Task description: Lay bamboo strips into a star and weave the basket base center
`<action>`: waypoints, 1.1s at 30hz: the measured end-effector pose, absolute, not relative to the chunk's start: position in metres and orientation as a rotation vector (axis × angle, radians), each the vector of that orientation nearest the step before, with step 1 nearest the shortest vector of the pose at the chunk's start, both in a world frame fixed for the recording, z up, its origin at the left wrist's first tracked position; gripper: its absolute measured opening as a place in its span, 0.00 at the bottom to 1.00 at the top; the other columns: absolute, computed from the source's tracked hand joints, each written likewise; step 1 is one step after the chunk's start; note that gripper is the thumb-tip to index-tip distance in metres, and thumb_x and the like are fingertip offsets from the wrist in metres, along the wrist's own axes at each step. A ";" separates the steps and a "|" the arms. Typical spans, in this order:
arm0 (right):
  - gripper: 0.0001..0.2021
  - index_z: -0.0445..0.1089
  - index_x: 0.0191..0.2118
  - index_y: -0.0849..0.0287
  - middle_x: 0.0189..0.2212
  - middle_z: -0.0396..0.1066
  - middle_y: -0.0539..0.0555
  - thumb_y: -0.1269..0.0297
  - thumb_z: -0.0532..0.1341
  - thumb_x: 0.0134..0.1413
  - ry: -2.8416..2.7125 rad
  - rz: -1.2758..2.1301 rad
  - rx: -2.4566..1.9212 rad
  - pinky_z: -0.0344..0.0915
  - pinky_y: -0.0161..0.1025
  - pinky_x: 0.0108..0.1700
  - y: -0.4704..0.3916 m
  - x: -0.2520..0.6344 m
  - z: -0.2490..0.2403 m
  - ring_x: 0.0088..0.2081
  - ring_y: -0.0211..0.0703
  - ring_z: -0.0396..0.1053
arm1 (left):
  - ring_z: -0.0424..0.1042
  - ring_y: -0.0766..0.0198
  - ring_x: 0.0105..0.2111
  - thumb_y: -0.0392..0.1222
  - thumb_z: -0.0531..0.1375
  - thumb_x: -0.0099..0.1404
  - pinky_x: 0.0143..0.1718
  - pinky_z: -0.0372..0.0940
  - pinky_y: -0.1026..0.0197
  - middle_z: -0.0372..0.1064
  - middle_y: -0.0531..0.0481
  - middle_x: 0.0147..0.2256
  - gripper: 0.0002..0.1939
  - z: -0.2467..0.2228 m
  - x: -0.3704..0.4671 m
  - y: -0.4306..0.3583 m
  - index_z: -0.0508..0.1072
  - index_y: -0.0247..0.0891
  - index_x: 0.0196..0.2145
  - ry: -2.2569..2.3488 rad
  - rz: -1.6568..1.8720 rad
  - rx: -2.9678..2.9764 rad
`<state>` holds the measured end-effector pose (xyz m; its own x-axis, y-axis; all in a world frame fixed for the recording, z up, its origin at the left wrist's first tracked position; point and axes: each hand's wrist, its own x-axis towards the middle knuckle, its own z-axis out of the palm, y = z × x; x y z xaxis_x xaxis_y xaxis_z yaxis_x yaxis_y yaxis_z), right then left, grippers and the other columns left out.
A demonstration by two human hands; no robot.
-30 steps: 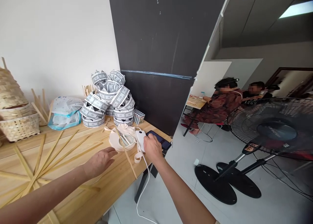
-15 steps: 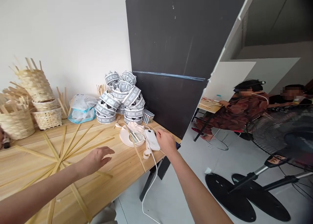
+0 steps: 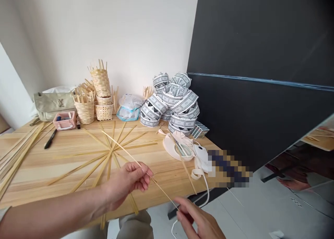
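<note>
A thin bamboo strip (image 3: 122, 149) slants across the view above the table. My left hand (image 3: 133, 180) pinches it around the middle, thumb on top and the other fingers curled below. The strip's near end reaches the thumb and forefinger of my right hand (image 3: 198, 220), low in front of the table edge; that hand is closed loosely on it. Beneath the left hand, flat bamboo strips (image 3: 112, 150) lie crossed in a star on the wooden table (image 3: 153, 193). Part of the star is hidden by my left hand and forearm.
Woven baskets (image 3: 86, 110), a pink box (image 3: 65, 120) and a black marker (image 3: 50, 138) stand or lie leftward. Patterned paper rings (image 3: 180, 103) are piled near a black panel (image 3: 247, 120). A tape roll (image 3: 171, 150) and white device (image 3: 199, 155) with a cord are at right.
The view has swung left. My right hand has left the white device and moved to the strip's near end. A thin bamboo strip now shows between both hands; the left hand has closed on it.
</note>
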<state>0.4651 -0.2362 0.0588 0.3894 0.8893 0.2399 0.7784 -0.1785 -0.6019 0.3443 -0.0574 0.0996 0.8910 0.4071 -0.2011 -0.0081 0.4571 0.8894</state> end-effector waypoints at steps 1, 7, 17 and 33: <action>0.13 0.65 0.42 0.56 0.26 0.71 0.53 0.63 0.49 0.53 -1.431 0.253 -1.954 0.64 0.32 0.28 -0.227 0.459 0.059 0.26 0.39 0.68 | 0.63 0.73 0.21 0.49 0.62 0.52 0.25 0.58 0.70 0.65 0.52 0.22 0.14 0.098 0.344 -0.061 0.73 0.32 0.26 0.419 0.257 1.074; 0.17 0.67 0.39 0.59 0.22 0.68 0.52 0.58 0.45 0.56 -1.292 0.318 -1.852 0.62 0.31 0.24 -0.177 0.436 0.069 0.21 0.37 0.64 | 0.65 0.70 0.22 0.51 0.64 0.48 0.27 0.60 0.67 0.67 0.51 0.23 0.18 0.091 0.329 -0.055 0.72 0.35 0.33 0.425 0.277 1.111; 0.19 0.66 0.42 0.59 0.27 0.68 0.53 0.51 0.49 0.52 -1.000 0.349 -1.837 0.61 0.31 0.22 -0.176 0.459 0.040 0.18 0.34 0.60 | 0.67 0.58 0.43 0.35 0.53 0.57 0.46 0.59 0.58 0.69 0.45 0.42 0.11 0.063 0.296 0.118 0.72 0.36 0.36 0.720 0.512 2.633; 0.20 0.67 0.39 0.58 0.24 0.67 0.52 0.50 0.48 0.51 -0.992 0.430 -1.948 0.61 0.32 0.22 -0.190 0.462 0.041 0.18 0.36 0.61 | 0.58 0.56 0.53 0.37 0.51 0.61 0.54 0.52 0.53 0.60 0.43 0.51 0.18 0.018 0.311 0.124 0.64 0.39 0.49 0.375 0.318 2.945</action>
<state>0.4623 -0.1898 0.0406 0.6205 0.7801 0.0806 0.4740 -0.2912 -0.8310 0.3109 0.1239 0.0184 0.9460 0.2630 0.1895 0.2299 -0.9565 0.1798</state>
